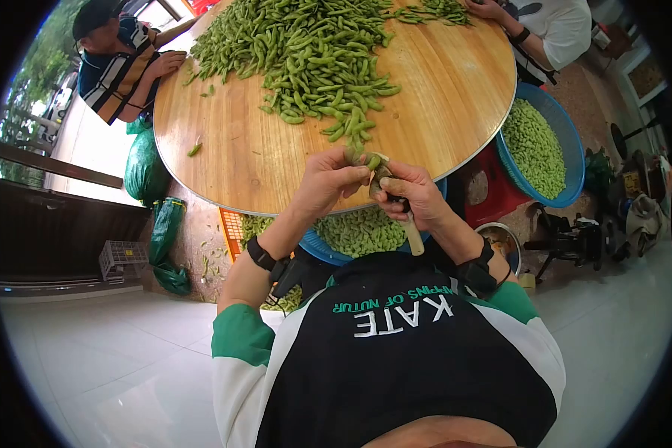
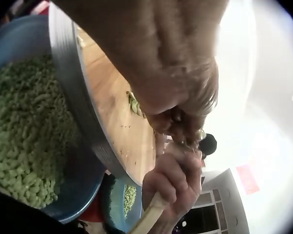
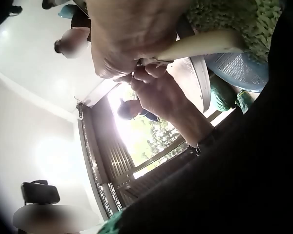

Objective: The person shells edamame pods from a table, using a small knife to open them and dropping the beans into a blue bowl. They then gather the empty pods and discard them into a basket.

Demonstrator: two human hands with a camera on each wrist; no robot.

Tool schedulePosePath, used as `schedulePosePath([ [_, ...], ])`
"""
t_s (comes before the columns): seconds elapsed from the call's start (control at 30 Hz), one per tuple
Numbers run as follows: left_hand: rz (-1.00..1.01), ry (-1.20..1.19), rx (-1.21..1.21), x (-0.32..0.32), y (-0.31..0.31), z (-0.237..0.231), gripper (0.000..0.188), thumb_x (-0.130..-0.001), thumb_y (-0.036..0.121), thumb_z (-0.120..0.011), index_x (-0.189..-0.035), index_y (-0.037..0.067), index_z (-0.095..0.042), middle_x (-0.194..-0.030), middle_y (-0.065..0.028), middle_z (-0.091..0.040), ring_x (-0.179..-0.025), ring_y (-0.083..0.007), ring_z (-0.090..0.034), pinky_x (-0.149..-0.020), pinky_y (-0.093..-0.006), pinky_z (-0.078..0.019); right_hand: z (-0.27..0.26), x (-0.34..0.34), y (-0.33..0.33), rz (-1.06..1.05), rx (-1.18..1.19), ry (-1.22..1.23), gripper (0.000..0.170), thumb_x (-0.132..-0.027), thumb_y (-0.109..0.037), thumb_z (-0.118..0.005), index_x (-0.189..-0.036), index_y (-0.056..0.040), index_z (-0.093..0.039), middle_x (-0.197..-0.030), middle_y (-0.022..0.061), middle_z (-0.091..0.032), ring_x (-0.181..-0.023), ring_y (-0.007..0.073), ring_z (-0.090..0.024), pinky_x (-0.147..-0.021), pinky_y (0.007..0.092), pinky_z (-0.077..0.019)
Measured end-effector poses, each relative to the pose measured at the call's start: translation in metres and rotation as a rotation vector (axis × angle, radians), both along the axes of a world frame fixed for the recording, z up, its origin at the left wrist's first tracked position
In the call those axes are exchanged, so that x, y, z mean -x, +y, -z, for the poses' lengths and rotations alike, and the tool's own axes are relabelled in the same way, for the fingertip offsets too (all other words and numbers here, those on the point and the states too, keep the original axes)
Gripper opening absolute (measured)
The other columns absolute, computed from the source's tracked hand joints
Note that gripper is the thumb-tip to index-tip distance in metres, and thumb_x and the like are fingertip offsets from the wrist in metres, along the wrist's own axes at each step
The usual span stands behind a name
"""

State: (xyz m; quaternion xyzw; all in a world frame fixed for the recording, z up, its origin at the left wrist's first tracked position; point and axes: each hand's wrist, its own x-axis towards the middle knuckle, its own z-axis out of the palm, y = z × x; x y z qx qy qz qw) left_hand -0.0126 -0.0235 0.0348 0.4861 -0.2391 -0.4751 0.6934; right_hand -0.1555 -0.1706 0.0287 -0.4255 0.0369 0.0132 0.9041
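Observation:
Close together over the near edge of the round wooden table (image 1: 455,97), both hands meet at a green soybean pod (image 1: 373,161). The left hand (image 1: 331,179) pinches the pod between thumb and fingers. A tool with a pale handle (image 1: 414,237) is held in the right hand (image 1: 420,196), its handle pointing back toward the body; its working end is hidden by the fingers. The right fingertips are right at the pod. Beyond the hands lies a big heap of soybean pods (image 1: 299,45). Below the table edge sits a blue basin (image 2: 88,197) of shelled beans (image 1: 362,231).
Another blue basin (image 1: 575,153) of shelled beans stands at the right, beside a red stool (image 1: 500,187). An orange crate (image 1: 231,230) is under the table's left edge. Green sacks (image 1: 145,168) lie on the floor. Two people (image 1: 119,60) are across the table.

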Motion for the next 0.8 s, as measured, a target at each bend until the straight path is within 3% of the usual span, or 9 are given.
schedulePosePath([
  [0.13,0.075,0.170,-0.002,0.002,-0.002,-0.003,0.014,-0.086,0.007,-0.064,-0.097,-0.001,-0.061,-0.077,-0.0032,-0.063,-0.058,-0.0066,-0.053,-0.047,-0.0207,-0.0387,0.010,-0.001,-0.006,-0.099,-0.280,0.019,0.032,-0.095,-0.013,-0.051,-0.127,-0.0077,-0.051,-0.079,0.0041,-0.054,-0.053,0.0060,-0.038,-0.040,0.0168,-0.0321],
  [0.2,-0.091,-0.428,-0.191,0.006,-0.007,-0.003,0.011,-0.087,0.007,-0.061,-0.096,0.000,-0.059,-0.078,-0.0081,-0.064,-0.056,-0.0131,-0.056,-0.047,-0.0251,-0.0409,0.009,-0.002,-0.007,-0.075,-0.344,0.051,0.032,-0.095,-0.014,-0.051,-0.126,-0.0081,-0.051,-0.080,0.0044,-0.054,-0.052,0.0063,-0.038,-0.040,0.0168,-0.0318],
  [0.23,-0.088,-0.427,-0.191,0.013,-0.009,-0.005,0.011,-0.087,0.007,-0.061,-0.096,0.000,-0.059,-0.078,-0.0081,-0.064,-0.056,-0.0131,-0.056,-0.047,-0.0251,-0.0409,0.006,-0.002,-0.006,-0.050,-0.401,0.070,0.029,-0.095,-0.013,-0.052,-0.123,-0.0074,-0.052,-0.080,0.0046,-0.053,-0.052,0.0063,-0.039,-0.040,0.0165,-0.0327],
  [0.3,-0.424,-1.083,-0.038,0.028,-0.010,-0.009,0.012,-0.085,0.004,-0.062,-0.096,0.002,-0.061,-0.083,-0.0129,-0.062,-0.061,-0.0221,-0.059,-0.050,-0.0297,-0.0437,0.003,-0.004,-0.006,-0.029,-0.456,0.088,0.027,-0.094,-0.013,-0.053,-0.120,-0.0067,-0.053,-0.080,0.0048,-0.053,-0.052,0.0063,-0.040,-0.040,0.0163,-0.0337],
  [0.33,-0.422,-1.080,-0.043,0.028,-0.008,-0.007,0.012,-0.085,0.004,-0.062,-0.096,0.002,-0.061,-0.083,-0.0129,-0.062,-0.061,-0.0221,-0.059,-0.050,-0.0297,-0.0437,0.003,-0.003,-0.004,-0.041,-0.451,0.081,0.025,-0.094,-0.013,-0.053,-0.119,-0.0071,-0.053,-0.081,0.0049,-0.053,-0.053,0.0063,-0.040,-0.040,0.0162,-0.0336],
  [0.4,-0.392,-1.672,-0.024,0.027,-0.003,-0.004,0.017,-0.079,0.000,-0.062,-0.096,0.003,-0.062,-0.089,-0.0157,-0.060,-0.069,-0.0287,-0.060,-0.054,-0.0330,-0.0457,0.005,-0.001,0.000,-0.049,-0.453,0.081,0.023,-0.095,-0.013,-0.052,-0.117,-0.0075,-0.053,-0.081,0.0051,-0.053,-0.053,0.0063,-0.040,-0.040,0.0161,-0.0335],
  [0.63,-0.474,-1.693,0.072,0.025,-0.004,-0.006,0.022,-0.076,-0.003,-0.063,-0.098,0.001,-0.064,-0.092,-0.0140,-0.060,-0.073,-0.0294,-0.060,-0.057,-0.0357,-0.0472,0.000,-0.002,0.010,-0.003,-0.500,0.105,0.020,-0.094,-0.013,-0.053,-0.114,-0.0080,-0.054,-0.081,0.0057,-0.053,-0.054,0.0055,-0.041,-0.040,0.0158,-0.0322],
  [0.7,-0.482,-1.469,0.191,0.018,-0.009,-0.005,0.025,-0.075,-0.004,-0.065,-0.099,0.001,-0.064,-0.090,-0.0133,-0.061,-0.073,-0.0298,-0.061,-0.059,-0.0345,-0.0488,-0.002,-0.002,0.012,0.015,-0.479,0.076,0.020,-0.094,-0.013,-0.053,-0.114,-0.0078,-0.054,-0.081,0.0058,-0.053,-0.054,0.0054,-0.041,-0.040,0.0157,-0.0321],
  [0.8,-0.471,-1.370,0.167,0.019,-0.008,-0.012,0.022,-0.076,-0.004,-0.065,-0.098,-0.001,-0.064,-0.088,-0.0136,-0.064,-0.072,-0.0272,-0.063,-0.061,-0.0317,-0.0499,-0.002,-0.002,0.014,0.033,-0.435,0.049,0.019,-0.094,-0.012,-0.052,-0.112,-0.0066,-0.055,-0.083,0.0066,-0.055,-0.054,0.0057,-0.041,-0.040,0.0164,-0.0325],
])
